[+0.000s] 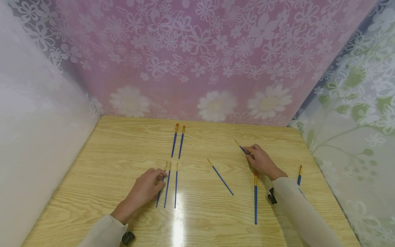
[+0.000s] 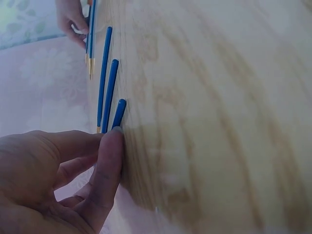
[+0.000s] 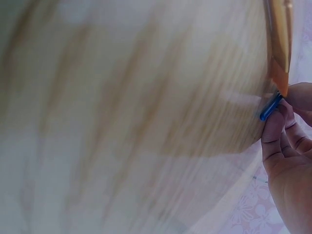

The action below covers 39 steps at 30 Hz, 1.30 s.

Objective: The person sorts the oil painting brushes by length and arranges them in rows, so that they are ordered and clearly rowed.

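Three thin blue brushes with gold ferrules stand side by side on the wooden table in the head view; my left hand (image 1: 147, 185) pinches the leftmost brush (image 1: 158, 197). In the left wrist view, thumb and fingers of the left hand (image 2: 83, 170) close round that brush (image 2: 119, 113), beside the two others. My right hand (image 1: 261, 160) pinches the blue handle of another thin brush (image 1: 242, 149), tip pointing up and left. The right wrist view shows the handle's end (image 3: 270, 107) sticking out of the right hand (image 3: 292, 146), near an orange-tipped brush (image 3: 280, 48).
Two orange-tipped brushes (image 1: 174, 142) lie at the back. A slanted thin brush (image 1: 222, 179) lies mid-table (image 1: 123, 137), an orange-tipped one (image 1: 255, 202) below my right hand, and another brush (image 1: 299, 178) partly behind the right sleeve. Patterned cloth surrounds the back and sides.
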Each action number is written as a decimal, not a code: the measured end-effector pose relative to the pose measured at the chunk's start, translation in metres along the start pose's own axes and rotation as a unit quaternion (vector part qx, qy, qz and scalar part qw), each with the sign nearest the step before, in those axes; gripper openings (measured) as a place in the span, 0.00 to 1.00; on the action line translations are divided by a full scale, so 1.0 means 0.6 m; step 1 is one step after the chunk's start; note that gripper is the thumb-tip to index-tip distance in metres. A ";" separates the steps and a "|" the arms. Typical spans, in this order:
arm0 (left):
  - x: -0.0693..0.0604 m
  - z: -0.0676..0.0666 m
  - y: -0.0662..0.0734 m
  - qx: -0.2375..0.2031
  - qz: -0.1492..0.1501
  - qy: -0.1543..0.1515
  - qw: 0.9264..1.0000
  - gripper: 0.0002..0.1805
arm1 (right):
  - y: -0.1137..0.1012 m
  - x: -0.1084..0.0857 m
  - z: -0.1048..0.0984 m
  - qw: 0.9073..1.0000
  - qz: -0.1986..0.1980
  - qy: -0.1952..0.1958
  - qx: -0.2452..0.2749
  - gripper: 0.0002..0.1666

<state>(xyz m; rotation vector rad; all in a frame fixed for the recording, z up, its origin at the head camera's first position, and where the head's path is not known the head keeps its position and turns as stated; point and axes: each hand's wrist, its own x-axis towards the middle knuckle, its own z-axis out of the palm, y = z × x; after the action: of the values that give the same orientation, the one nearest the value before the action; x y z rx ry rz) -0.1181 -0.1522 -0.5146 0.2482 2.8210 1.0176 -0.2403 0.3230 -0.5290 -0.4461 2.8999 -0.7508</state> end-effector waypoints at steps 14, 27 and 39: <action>0.000 0.004 -0.005 0.013 0.000 0.002 1.000 0.12 | -0.001 0.001 0.004 1.000 0.002 0.002 -0.009 0.26; 0.000 0.006 -0.004 0.007 -0.003 0.002 1.000 0.12 | -0.011 0.002 0.003 0.999 0.000 0.010 -0.031 0.24; 0.000 0.009 -0.006 -0.006 -0.011 0.001 1.000 0.11 | -0.020 0.009 0.000 0.999 -0.019 0.016 -0.046 0.21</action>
<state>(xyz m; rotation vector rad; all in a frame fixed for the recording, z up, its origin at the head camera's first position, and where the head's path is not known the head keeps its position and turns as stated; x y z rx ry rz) -0.1176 -0.1516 -0.5213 0.2147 2.8113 1.0313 -0.2423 0.3116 -0.5232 -0.5039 2.9735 -0.6389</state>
